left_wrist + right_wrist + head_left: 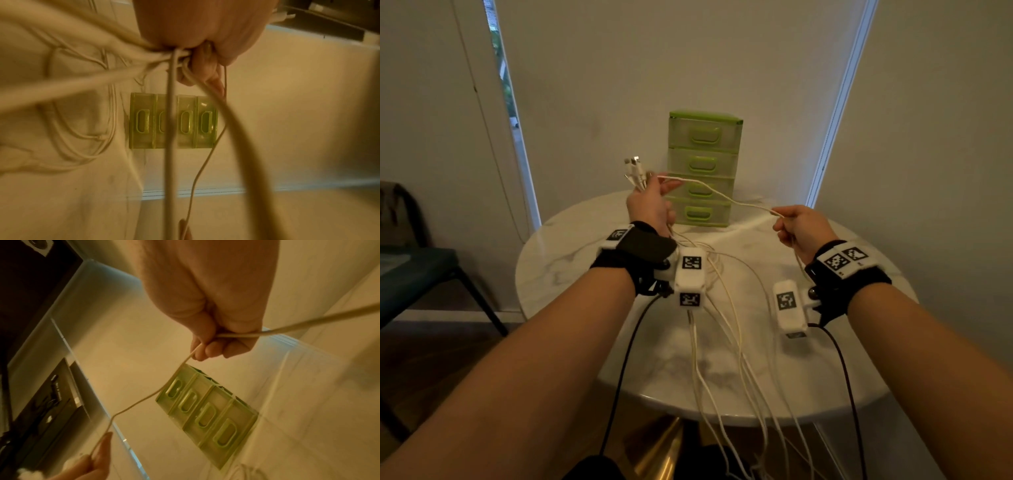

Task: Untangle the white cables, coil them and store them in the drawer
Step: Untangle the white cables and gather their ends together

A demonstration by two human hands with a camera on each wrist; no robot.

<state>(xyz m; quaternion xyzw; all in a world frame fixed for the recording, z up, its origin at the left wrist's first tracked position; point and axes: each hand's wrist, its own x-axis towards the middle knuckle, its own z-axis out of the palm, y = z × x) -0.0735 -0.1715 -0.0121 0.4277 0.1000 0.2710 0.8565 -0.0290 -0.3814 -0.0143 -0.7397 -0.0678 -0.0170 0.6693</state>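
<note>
the left hand is raised over the table, fingers curled round a bunch of white cables with their plugs sticking up above the fist. the right hand pinches one single cable between thumb and curled fingers, and that strand spans loosely between the two hands, in front of the green drawers, all of which look shut.

the loose lengths run across the table and hang off its near edge – a hard pull on the single strand could, i'd judge, tighten a knot lower down rather than free it. the dangling ends might also snag on the black wrist leads, which run close among them. if the left grip slackens, the bunch could slip off the table.
</note>
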